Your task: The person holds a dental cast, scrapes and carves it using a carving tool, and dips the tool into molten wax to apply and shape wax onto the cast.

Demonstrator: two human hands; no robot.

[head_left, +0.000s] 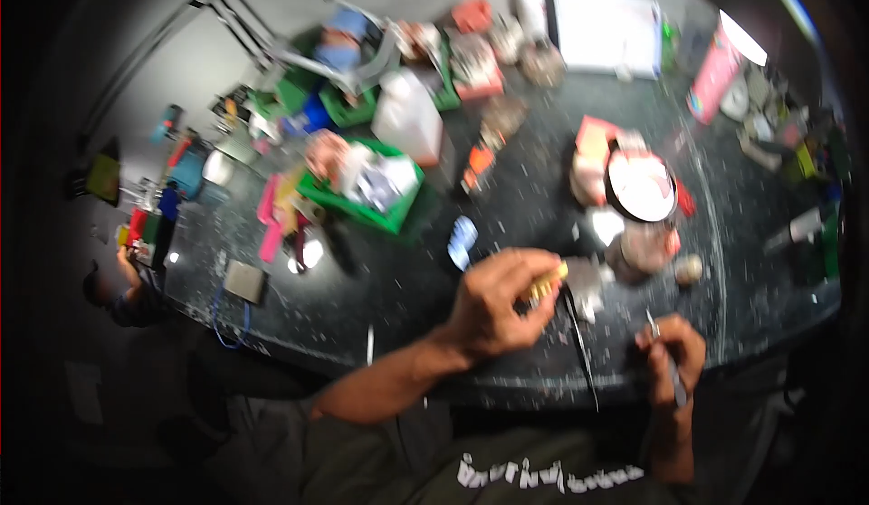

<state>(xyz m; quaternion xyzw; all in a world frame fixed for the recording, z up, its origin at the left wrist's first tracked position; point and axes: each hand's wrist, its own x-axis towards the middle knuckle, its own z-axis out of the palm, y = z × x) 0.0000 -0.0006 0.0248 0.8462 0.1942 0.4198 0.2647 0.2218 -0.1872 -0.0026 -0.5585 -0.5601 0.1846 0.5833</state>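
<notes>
My left hand (496, 306) is closed in a pinch, holding up a small yellowish piece (548, 282) with a ridged edge like a row of teeth. Fingers cover part of that piece. To its right and nearer my body, my right hand (681, 349) grips a slim metal hand tool (678, 385), its narrow tip pointing away from me. Between the two hands a thin dark rod-like tool (581, 347) lies on the black table (507, 383). Whitish scraps (588, 295) are just beyond it. A crumpled light-blue piece (462, 242) rests beyond my left hand.
A round white-topped container (643, 186) stands beyond my right hand, beside pinkish lumps (644, 248). Farther left is a green tray (398, 218) with crumpled material. A plastic jug (407, 120) and a pink can (715, 75) stand toward the back. Another person (136, 292) is at far left.
</notes>
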